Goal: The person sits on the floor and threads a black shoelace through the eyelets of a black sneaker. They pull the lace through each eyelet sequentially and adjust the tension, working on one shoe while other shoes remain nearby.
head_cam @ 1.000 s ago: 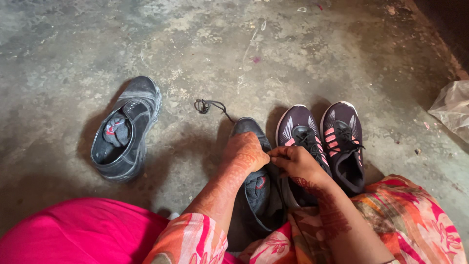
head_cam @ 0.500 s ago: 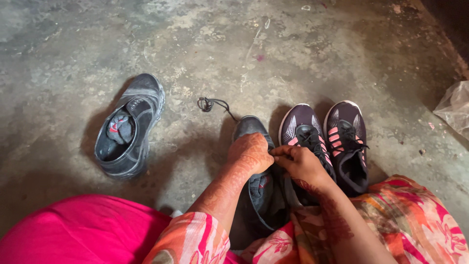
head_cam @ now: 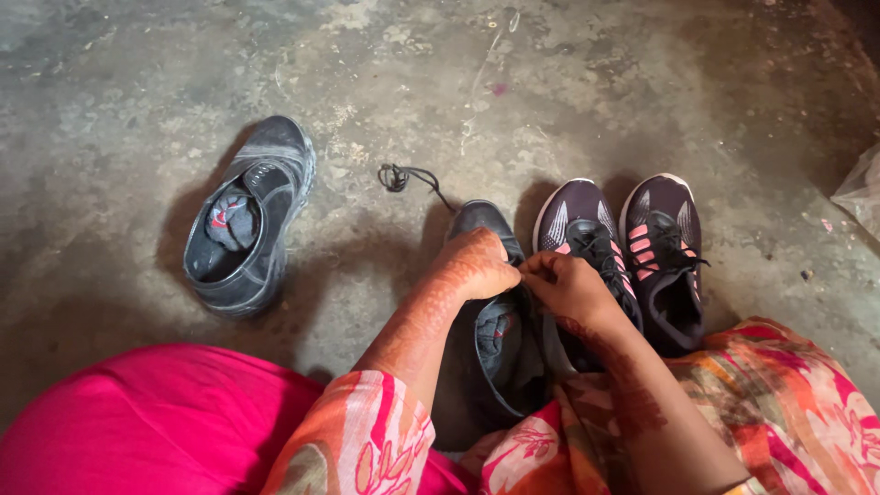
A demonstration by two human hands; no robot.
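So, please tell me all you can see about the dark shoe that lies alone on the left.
The dark shoe is a black, worn-looking sports shoe with grey dusty streaks on its toe. It lies on the bare concrete floor, toe pointing away from the person and slightly to the right, tilted a little onto its side. A rolled grey sock with red marks is tucked inside the opening. No lace is visible on it. Nothing else touches it; both hands are away at another shoe.

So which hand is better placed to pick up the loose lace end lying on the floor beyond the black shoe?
Probably the left hand. It rests on the black shoe on the side where the lace trails off up and left. The right hand sits further right, beside the pink-striped trainers.
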